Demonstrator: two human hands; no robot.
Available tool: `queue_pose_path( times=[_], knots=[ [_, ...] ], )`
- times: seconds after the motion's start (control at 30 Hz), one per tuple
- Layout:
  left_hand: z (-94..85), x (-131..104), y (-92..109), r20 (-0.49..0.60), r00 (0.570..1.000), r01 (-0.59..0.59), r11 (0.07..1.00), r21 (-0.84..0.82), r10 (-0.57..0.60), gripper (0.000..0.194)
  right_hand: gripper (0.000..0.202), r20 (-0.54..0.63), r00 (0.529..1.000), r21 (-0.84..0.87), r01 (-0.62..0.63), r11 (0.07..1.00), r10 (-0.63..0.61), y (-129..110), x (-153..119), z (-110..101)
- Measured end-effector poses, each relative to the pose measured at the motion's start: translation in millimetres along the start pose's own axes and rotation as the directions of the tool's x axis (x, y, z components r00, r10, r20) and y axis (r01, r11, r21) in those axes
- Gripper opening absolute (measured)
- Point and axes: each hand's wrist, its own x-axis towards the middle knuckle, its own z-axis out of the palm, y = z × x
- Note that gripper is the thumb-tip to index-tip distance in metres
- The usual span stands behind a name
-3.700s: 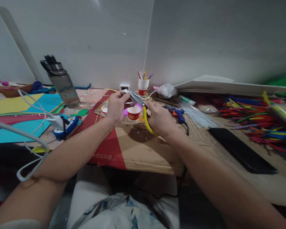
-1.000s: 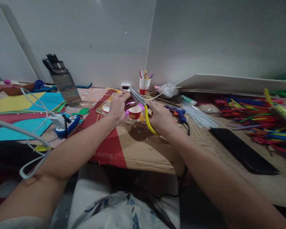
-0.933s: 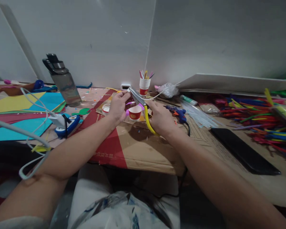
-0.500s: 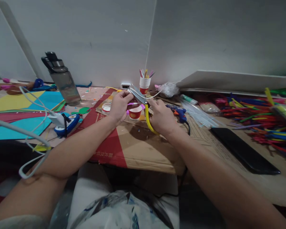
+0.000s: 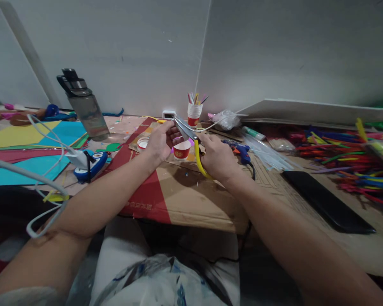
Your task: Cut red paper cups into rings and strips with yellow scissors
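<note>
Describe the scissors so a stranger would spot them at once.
Find the red-banded cardboard, front and centre. Above it, the right hand holds the scissors, blades angled toward the left hand. Their yellow handle and silvery blades set them apart from the red-and-white paper cup just left of the handle.

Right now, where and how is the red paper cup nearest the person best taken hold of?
The red paper cup is likely best gripped by its outer wall, coming from the near side: it stands upright, mouth up, near wall exposed, while the scissors in the right hand appear just above and to its right.
</note>
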Motion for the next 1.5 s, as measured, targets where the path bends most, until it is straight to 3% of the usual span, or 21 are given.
queue_pose_path(
  times=[0.1,0.4,0.77,1.17,1.5],
  knots=[
    [-0.4,2,-2,-0.049,0.999,-0.024,0.999,-0.036,0.022,0.008,0.044,0.014,1.0,0.005,-0.001,1.0,0.001,0,0,1],
    [7.8,-10,-1,-0.023,0.998,-0.051,0.998,0.047,0.052,0.006,0.039,-0.073,0.997,0.042,0.025,0.999,-0.022,1,-1,2],
    [3.4,-7,0,-0.008,0.999,-0.042,0.998,0.054,0.043,0.013,0.041,-0.038,0.999,0.0,0.008,1.0,-0.008,2,0,3],
    [2.0,-1,0,-0.022,0.999,0.026,0.987,-0.157,-0.03,0.007,0.044,-0.019,1.0,0.09,0.018,0.996,-0.016,2,1,5],
    [-1.1,0,-3,-0.075,0.997,-0.046,0.991,-0.126,0.037,0.003,0.045,-0.07,0.995,0.2,0.08,0.976,-0.068,8,2,13]
  ],
)
